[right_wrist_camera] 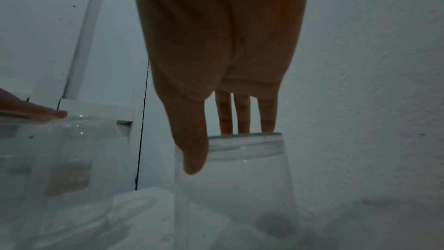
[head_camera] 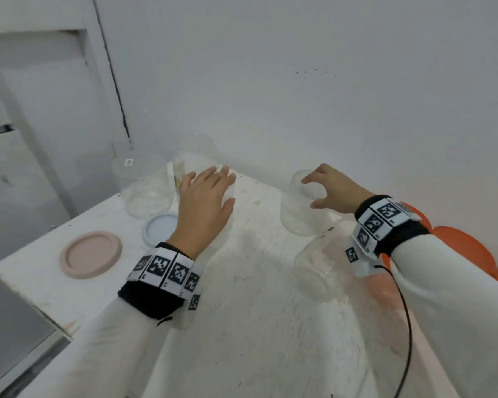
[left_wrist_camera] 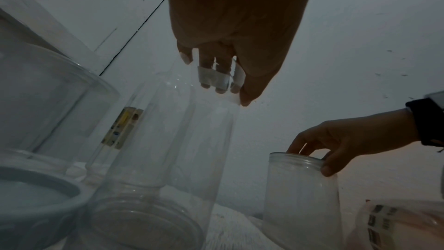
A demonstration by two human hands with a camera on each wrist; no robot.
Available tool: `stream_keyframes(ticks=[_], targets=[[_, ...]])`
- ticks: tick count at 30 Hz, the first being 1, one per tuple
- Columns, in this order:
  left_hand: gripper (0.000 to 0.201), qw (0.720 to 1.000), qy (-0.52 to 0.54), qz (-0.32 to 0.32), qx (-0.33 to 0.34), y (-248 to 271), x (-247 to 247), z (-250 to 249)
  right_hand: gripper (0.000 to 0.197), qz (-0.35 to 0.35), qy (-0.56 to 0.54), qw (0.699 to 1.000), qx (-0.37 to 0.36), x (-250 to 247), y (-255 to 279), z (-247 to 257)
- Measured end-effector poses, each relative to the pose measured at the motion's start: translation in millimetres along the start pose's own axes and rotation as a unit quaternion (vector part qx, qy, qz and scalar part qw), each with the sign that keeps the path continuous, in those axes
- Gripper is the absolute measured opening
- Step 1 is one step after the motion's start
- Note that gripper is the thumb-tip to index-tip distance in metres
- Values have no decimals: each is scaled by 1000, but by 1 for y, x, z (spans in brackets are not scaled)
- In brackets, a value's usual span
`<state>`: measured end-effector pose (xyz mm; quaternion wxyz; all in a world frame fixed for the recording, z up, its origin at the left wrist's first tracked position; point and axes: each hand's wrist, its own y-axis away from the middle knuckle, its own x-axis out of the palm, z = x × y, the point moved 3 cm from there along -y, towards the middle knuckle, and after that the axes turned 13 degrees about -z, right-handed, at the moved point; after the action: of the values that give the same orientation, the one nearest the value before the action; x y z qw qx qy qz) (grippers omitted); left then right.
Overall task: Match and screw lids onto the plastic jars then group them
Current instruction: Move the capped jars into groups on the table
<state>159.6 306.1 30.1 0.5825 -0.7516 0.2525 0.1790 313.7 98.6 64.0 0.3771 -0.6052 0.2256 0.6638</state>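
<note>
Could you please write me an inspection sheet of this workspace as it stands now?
Surface: white table, scuffed with dark marks.
Job's things: clear jars standing without lids; pink lid and blue lid lying loose at the left.
Clutter: orange discs at the right edge.
Hands: left hand flat atop a tall jar; right hand gripping a jar's rim.
Cables: black cable from the right wrist.
Surroundings: white wall.

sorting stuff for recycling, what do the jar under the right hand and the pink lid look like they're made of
Jar under the right hand: looks like clear, glossy thin plastic; you see through it, with a threaded rim.
Pink lid: opaque and matte, probably plastic or silicone; no shine.
</note>
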Motion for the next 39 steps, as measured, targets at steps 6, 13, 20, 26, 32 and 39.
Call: stream_keyframes(ticks=[6,13,20,26,32,39], targets=[[38,1000,0,-2,-1,1,1,0,61,3,26,1000,-9,0,-1,-5],[36,1000,2,-2,-4,1,2,1,73,38,20,999,11,1,2,-8],[36,1000,0,-6,-3,1,0,0,63,-29,-27,998,42,-26,28,-1],[35,1000,-1,0,-8,1,-1,0,58,-105,8,987,119,-37,86,13],[36,1000,-10,11,-10,1,-1,0,71,-85,82,978,173,-5,130,23],[38,999,-17,26,-14,0,-3,-1,71,-23,87,975,206,26,141,30]])
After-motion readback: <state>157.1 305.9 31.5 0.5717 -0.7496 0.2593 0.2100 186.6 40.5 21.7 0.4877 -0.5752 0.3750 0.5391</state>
